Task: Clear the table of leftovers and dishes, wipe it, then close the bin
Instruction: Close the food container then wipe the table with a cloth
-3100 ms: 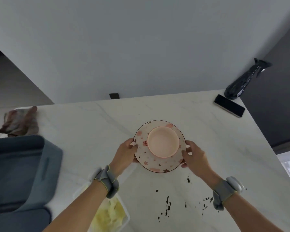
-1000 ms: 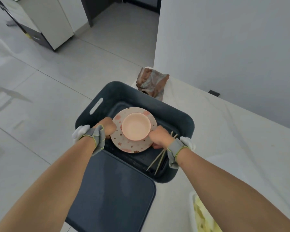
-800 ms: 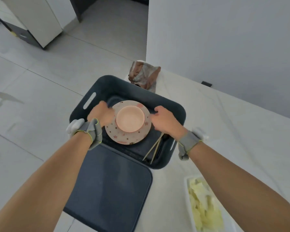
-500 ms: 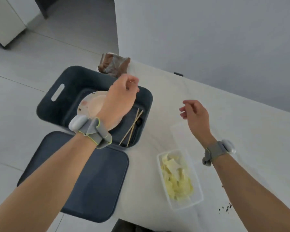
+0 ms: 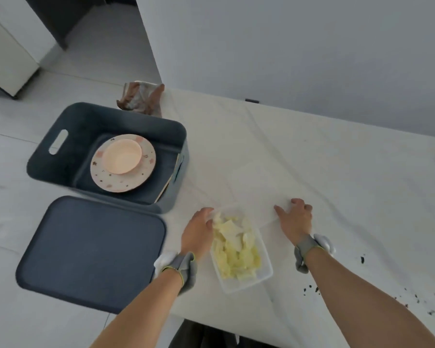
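While the plate point(image 5: 123, 163) and the pink bowl point(image 5: 122, 156) stacked on it sit inside the open dark bin point(image 5: 106, 126), both hands are at the near part of the table point(image 5: 312, 159). The left hand point(image 5: 197, 231) rests against the left wall of the clear container point(image 5: 241, 249) of pale yellow leftovers point(image 5: 236, 247), fingers curled at its far left corner; contact is evident, but whether a full grasp is closed on it cannot be told. The right hand point(image 5: 296, 218) lies palm-down, fingers spread and unclenched, on what appears to be a clear lid point(image 5: 256, 182) lying flat just beyond the container; it pins the lid rather than grips it. Judgement: the two-handed placement suggests preparation either to cover the container or to carry it off, the container being the last vessel seen on the table.

The bin's lid point(image 5: 91, 252) lies beside the bin, towards the person, leaving the opening free for loading. A thin pale edge, possibly chopsticks point(image 5: 168, 182), leans along the bin's right inner wall. A crumpled brown cloth point(image 5: 141, 97) sits at the table's far left corner, near the bin, presumably for wiping. Dark crumbs point(image 5: 362, 259) are scattered on the table to the right, well apart from the container.

Assessment: dishes stowed; leftovers, wiping and closing the bin outstanding.
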{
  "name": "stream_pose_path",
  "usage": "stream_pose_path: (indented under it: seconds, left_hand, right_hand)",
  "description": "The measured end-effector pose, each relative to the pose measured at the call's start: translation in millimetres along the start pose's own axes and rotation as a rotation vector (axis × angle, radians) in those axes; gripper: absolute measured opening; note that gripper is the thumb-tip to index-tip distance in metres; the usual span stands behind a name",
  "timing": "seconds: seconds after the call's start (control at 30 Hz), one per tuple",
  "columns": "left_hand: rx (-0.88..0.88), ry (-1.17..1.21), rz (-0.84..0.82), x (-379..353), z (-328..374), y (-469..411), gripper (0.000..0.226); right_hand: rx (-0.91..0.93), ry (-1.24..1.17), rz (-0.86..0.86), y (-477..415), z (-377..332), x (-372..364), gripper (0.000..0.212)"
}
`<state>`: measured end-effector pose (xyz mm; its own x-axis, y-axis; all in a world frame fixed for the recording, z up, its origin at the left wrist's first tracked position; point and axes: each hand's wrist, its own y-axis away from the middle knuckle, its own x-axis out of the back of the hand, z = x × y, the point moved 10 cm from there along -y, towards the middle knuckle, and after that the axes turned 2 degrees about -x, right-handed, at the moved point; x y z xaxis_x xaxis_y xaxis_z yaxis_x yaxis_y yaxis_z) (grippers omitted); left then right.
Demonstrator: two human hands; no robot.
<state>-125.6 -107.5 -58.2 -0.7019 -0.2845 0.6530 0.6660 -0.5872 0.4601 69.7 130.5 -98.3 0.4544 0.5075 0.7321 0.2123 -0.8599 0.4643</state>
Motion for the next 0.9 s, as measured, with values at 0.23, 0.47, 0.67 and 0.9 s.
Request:
stream_pose_path:
  seconds: [0.23, 0.47, 0.67, 0.9]
  left_hand:
    - [0.277, 0.339, 0.107, 3.5, -35.5, 11.9, 0.014]
    - [0.315, 0.429, 0.120, -3.7, -48.9, 32.1, 0.006]
    - [0.341, 0.478, 0.087, -3.1, -43.9, 38.7, 0.010]
    - [0.405, 0.652, 0.079, -8.7, -68.8, 47.4, 0.019]
  right_hand:
    - [-0.006, 0.020, -0.084, -20.9, 11.0, 6.6, 0.030]
    - [0.035, 0.114, -0.122, -11.1, 9.9, 6.0, 0.036]
    - [-0.003, 0.079, -0.267, 5.4, -1.4, -23.6, 0.027]
    - [0.000, 0.208, -0.221, 7.7, -21.7, -29.9, 0.046]
